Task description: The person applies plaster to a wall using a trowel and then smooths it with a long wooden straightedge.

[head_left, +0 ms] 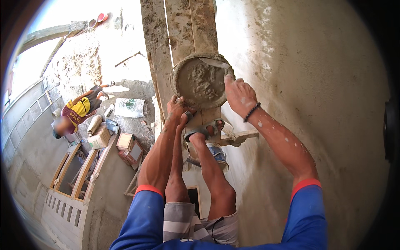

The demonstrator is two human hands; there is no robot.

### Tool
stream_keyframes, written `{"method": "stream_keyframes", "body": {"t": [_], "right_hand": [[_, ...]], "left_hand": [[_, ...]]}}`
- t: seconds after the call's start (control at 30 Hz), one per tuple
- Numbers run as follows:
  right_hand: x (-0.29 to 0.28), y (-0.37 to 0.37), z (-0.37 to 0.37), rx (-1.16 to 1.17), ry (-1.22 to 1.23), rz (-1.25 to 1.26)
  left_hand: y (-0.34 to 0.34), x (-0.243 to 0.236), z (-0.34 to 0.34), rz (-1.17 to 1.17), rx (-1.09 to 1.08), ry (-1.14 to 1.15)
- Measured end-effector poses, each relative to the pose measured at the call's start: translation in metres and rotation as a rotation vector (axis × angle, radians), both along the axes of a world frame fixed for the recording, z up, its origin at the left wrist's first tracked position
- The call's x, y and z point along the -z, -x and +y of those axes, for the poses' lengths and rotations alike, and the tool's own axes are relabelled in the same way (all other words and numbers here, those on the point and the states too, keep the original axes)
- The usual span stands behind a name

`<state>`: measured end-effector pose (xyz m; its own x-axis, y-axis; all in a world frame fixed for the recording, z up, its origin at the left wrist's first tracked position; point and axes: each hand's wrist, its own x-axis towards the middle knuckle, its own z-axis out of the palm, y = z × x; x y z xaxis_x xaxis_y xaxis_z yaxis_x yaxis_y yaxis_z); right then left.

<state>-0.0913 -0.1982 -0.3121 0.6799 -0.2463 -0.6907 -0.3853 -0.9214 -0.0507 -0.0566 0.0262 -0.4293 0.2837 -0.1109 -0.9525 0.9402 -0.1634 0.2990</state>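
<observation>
A round bucket (178,88) of wet grey mortar (204,85) stands on wooden planks just beyond my sandalled feet. My left hand (176,107) is at the bucket's near left edge, its fingers bent over the rim. At the right side of the bucket, my right hand (241,96) is closed around a trowel, whose handle is mostly hidden in the fist. The trowel's pale blade (214,63) lies across the far right part of the mortar, close to the rim.
Mortar-stained planks (181,31) run away from me, high above the ground. A plastered wall (316,83) rises along the right. Under the planks are a wooden crosspiece (239,136) and another bucket (219,156). Down left, a person (79,108) is near a white sack (129,107) and boxes (99,137).
</observation>
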Motion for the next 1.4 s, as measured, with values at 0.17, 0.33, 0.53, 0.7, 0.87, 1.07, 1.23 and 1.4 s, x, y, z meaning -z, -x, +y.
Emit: {"method": "stream_keyframes", "body": {"t": [0.17, 0.33, 0.53, 0.7, 0.87, 1.07, 1.23, 1.4], "right_hand": [[0.102, -0.003, 0.008, 0.041, -0.045, 0.080], [0.128, 0.021, -0.023, -0.444, -0.393, 0.092], [0.057, 0.047, -0.005, 0.527, -0.664, 0.014], [0.045, 0.054, 0.036, 0.232, -0.243, 0.018], [0.111, 0.051, 0.010, -0.094, -0.418, -0.029], [0.031, 0.040, 0.054, 0.233, -0.218, 0.026], [0.121, 0.046, 0.032, -0.148, -0.329, 0.106], [0.047, 0.038, 0.011, -0.220, -0.507, -0.081]], "left_hand": [[0.003, -0.001, 0.002, -0.087, 0.009, -0.004], [0.001, -0.002, -0.012, -0.025, -0.024, -0.007], [0.004, 0.007, 0.000, -0.025, -0.036, 0.035], [-0.005, -0.016, -0.009, -0.033, 0.013, -0.004], [0.001, -0.001, -0.007, -0.029, -0.031, 0.085], [-0.010, -0.017, 0.003, -0.015, 0.016, 0.086], [0.002, 0.001, -0.006, -0.033, 0.098, 0.094], [-0.005, -0.004, 0.005, -0.058, 0.091, 0.078]]}}
